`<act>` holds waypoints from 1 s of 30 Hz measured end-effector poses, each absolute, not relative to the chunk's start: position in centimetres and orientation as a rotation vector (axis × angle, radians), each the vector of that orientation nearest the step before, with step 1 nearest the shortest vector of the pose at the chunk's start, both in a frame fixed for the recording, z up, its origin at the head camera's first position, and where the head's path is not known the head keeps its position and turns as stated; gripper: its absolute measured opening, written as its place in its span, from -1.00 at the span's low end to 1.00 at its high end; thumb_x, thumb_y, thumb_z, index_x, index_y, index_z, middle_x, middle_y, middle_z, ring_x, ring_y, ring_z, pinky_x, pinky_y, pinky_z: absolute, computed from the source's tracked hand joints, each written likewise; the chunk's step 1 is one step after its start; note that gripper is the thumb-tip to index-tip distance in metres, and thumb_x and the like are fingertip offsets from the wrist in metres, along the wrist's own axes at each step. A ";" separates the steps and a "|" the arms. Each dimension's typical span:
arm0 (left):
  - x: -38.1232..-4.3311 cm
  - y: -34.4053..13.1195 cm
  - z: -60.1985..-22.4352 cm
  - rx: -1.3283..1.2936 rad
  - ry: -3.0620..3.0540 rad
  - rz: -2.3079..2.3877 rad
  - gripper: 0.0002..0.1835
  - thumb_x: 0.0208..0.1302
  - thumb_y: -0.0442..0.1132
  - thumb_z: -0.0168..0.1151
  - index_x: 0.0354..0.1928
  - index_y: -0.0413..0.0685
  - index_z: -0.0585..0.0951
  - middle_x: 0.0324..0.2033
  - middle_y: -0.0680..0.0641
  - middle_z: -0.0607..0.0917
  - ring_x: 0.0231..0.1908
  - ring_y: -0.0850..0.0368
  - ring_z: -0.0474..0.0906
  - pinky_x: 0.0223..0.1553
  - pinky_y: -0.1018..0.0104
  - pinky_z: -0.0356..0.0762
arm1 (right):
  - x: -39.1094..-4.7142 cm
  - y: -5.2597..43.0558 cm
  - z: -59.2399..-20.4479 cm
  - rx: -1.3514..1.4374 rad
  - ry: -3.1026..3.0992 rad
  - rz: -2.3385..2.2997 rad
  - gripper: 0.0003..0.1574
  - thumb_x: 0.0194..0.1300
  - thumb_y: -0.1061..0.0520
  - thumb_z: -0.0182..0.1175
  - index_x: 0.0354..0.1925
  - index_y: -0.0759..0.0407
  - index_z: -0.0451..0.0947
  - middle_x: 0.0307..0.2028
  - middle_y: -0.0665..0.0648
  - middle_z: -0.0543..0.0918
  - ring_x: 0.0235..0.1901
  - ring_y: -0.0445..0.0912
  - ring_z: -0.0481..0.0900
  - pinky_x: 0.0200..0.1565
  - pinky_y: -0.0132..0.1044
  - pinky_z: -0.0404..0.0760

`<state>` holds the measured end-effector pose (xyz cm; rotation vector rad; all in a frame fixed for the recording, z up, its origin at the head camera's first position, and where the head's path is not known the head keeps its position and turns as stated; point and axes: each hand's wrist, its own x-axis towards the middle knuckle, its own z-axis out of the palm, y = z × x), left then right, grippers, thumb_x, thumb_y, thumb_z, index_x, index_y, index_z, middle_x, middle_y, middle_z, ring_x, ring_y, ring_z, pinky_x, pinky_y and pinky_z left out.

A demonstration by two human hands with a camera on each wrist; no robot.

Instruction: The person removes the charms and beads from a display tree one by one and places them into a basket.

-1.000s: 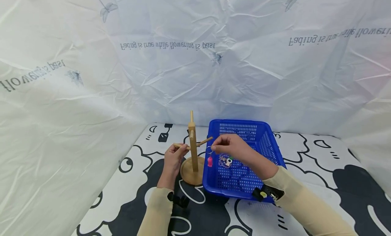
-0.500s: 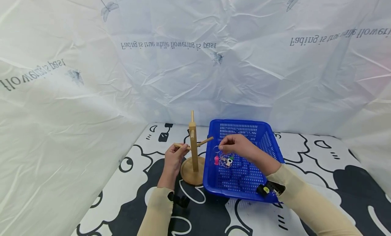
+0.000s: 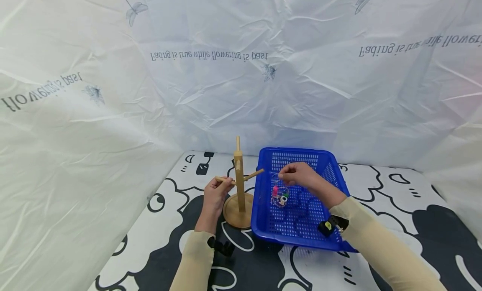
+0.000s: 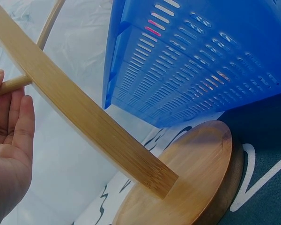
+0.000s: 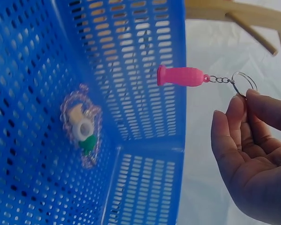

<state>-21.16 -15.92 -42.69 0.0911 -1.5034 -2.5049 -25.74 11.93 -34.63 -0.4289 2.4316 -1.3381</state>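
My right hand is over the blue basket, pinching the metal ring of a pink keychain between thumb and index finger. The pink charm hangs from a short chain below the ring. On the left, my left hand grips a peg of the wooden stand, thumb on one side and fingers on the other. The stand is upright on a round base, with bare pegs sticking out from its post. Inside the basket lie a beaded loop and a small white, green and beige trinket.
The basket stands right beside the stand's base, its left rim close to one peg. A patterned black and white cloth covers the table. White printed sheeting hangs behind and at the sides.
My right hand has moved right with the pink keychain, away from the stand's peg and further over the basket. The left hand has kept its hold on the peg.
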 end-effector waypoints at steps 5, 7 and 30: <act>-21.1 -15.9 -42.6 0.087 -1.508 -2.510 -0.70 0.33 -0.49 0.17 -0.44 0.08 0.65 -0.47 0.14 0.72 -0.38 0.34 0.72 -0.14 0.48 0.71 | -26.6 12.3 -35.4 -0.407 2.465 -1.319 -0.69 0.45 0.06 0.15 -0.02 0.27 0.60 -0.20 0.19 0.66 -0.22 -0.06 0.61 -0.07 -0.17 0.68; -21.1 -15.9 -42.6 0.095 -1.508 -2.512 -0.69 0.33 -0.50 0.16 -0.45 0.09 0.64 -0.48 0.14 0.72 -0.38 0.34 0.71 -0.14 0.48 0.71 | -27.0 12.4 -35.7 -0.391 2.474 -1.318 -0.68 0.45 0.07 0.15 -0.01 0.29 0.60 -0.17 0.24 0.66 -0.19 0.01 0.61 -0.07 -0.18 0.68; -21.1 -15.9 -42.5 0.100 -1.520 -2.500 -0.70 0.33 -0.49 0.17 -0.44 0.10 0.64 -0.47 0.15 0.73 -0.37 0.34 0.71 -0.13 0.48 0.71 | -29.6 12.8 -38.3 -0.248 2.518 -1.319 -0.64 0.46 0.12 0.12 0.05 0.38 0.55 -0.14 0.30 0.65 -0.23 -0.05 0.59 0.05 0.08 0.63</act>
